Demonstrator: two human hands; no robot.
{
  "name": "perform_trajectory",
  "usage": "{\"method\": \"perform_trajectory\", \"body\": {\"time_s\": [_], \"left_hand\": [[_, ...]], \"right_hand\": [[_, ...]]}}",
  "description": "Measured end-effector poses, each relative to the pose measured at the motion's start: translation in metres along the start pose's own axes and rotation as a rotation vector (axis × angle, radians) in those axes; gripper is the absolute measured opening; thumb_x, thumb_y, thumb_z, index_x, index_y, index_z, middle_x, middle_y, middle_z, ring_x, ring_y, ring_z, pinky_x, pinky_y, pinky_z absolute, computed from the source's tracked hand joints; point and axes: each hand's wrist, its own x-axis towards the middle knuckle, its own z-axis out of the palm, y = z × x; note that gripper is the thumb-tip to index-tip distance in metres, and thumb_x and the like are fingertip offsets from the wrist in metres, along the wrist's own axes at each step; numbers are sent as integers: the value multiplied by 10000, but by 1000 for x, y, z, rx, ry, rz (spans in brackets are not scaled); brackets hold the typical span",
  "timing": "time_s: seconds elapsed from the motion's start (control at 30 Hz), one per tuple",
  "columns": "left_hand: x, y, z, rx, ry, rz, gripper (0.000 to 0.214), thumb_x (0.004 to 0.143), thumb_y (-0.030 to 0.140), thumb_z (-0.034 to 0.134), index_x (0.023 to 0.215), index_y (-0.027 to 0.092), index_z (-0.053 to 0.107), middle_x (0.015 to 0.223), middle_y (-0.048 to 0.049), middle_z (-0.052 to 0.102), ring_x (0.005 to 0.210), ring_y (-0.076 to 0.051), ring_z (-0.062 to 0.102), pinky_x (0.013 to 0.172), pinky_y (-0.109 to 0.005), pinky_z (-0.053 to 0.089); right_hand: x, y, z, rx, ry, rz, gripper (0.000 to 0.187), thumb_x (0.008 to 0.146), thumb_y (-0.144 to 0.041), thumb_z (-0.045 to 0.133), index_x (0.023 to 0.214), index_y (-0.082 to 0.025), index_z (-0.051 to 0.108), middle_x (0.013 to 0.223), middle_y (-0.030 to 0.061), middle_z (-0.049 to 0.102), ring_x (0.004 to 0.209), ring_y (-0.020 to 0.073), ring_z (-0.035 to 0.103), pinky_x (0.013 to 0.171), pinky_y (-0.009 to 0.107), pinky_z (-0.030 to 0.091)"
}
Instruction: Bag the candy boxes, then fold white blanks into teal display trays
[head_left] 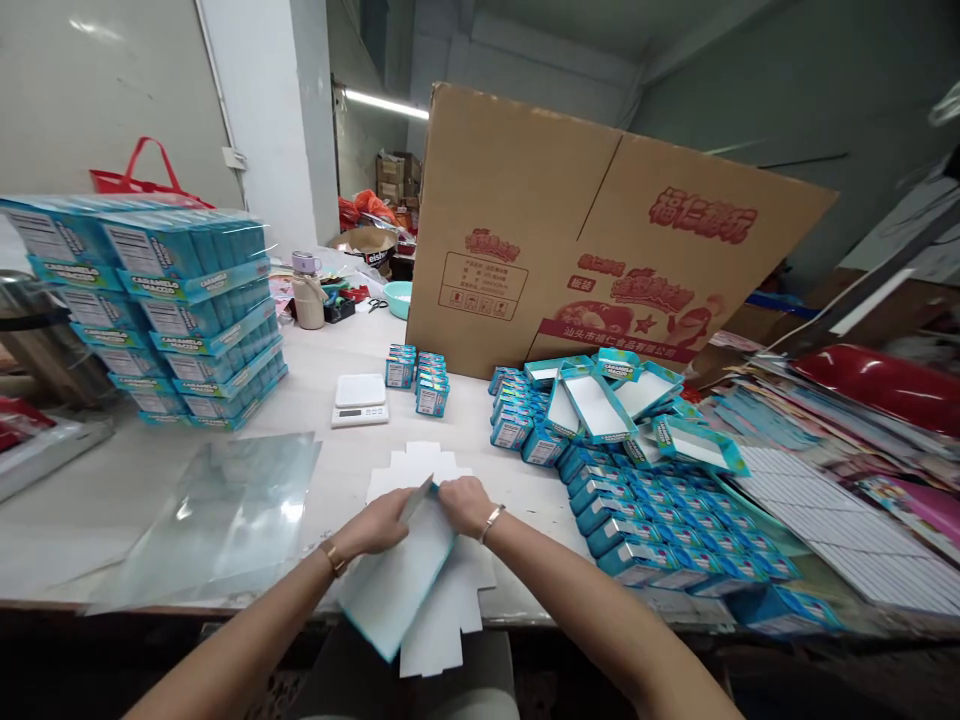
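A partly folded cardboard tray [401, 585], white inside with blue edges, is tilted toward me at the table's front edge. My left hand [381, 522] is closed on its far left corner, where a flap stands up. At the far right corner my right hand [466, 505] pinches the tray's edge, its fingertips partly hidden. Beneath the tray lies a flat white cardboard blank [442, 640] with notched edges; more white card [422, 462] shows beyond my hands.
Clear plastic sheets [217, 515] lie left, near stacked blue packed trays [202, 300]. A white scale [360, 400] stands ahead. Small blue boxes [652, 520] and folded trays [596, 405] crowd the right. A large brown carton [517, 220] rises behind.
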Motion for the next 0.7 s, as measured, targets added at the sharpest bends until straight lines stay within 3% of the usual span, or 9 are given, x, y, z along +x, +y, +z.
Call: {"method": "perform_trajectory", "body": {"time_s": [0.07,0.13,0.17,0.23,0.33,0.43,0.5,0.6,0.7], "left_hand": [[-3,5,-4,346,-87,62,600,730,62,447,1319,171,437,1030,-138,670,940,-280,628,776,-404,481],[-5,10,3,562,-112,119,608,772,32,363,1369,145,364,947,-152,664,844,-280,629,698,-392,474],[-6,11,10,622,-97,150,610,789,19,323,1389,129,326,939,-161,651,825,-277,620,682,-385,467],[-6,12,24,689,-17,168,603,815,6,254,1409,107,277,949,-180,619,829,-272,597,684,-381,454],[-11,10,32,685,51,158,552,865,104,286,1415,95,239,1011,-190,581,904,-283,558,729,-392,442],[-23,2,11,551,-12,198,505,890,357,375,1349,150,337,1127,-153,551,995,-278,529,783,-383,440],[-33,-8,-9,508,-83,166,413,875,412,398,1213,182,457,1103,-120,571,968,-260,556,772,-364,446],[-42,-24,-26,598,-130,73,221,860,268,395,1014,182,529,957,-103,628,824,-248,611,693,-351,453],[-42,-30,-22,691,-127,13,243,802,78,352,920,164,546,845,-112,652,734,-247,627,647,-350,454]], "right_hand": [[-19,16,4,85,-61,17,210,851,-242,496,859,-121,667,822,145,711,736,228,668,615,283,452],[-33,33,6,287,-148,12,367,921,-384,394,837,-163,675,726,77,709,637,167,650,584,240,441],[-37,40,6,392,-136,33,450,947,-427,310,857,-181,676,719,56,706,632,152,643,589,232,439],[-37,46,5,517,25,93,507,966,-441,213,980,-211,664,855,56,710,763,157,647,665,245,442],[-23,33,4,412,210,12,352,916,-455,398,1096,-260,629,1059,57,662,967,187,599,776,270,420],[-9,12,6,156,146,-119,290,855,-411,528,1031,-205,630,1008,82,658,928,218,596,788,314,409],[-3,4,9,-1,144,-151,271,870,-380,506,982,-158,613,959,103,663,880,229,601,790,345,402],[1,3,13,-115,149,-216,250,904,-312,431,948,-128,593,905,111,670,809,225,607,759,356,401],[5,5,16,-136,139,-314,213,888,-222,408,899,-119,594,872,110,672,776,222,607,737,359,395]]}}
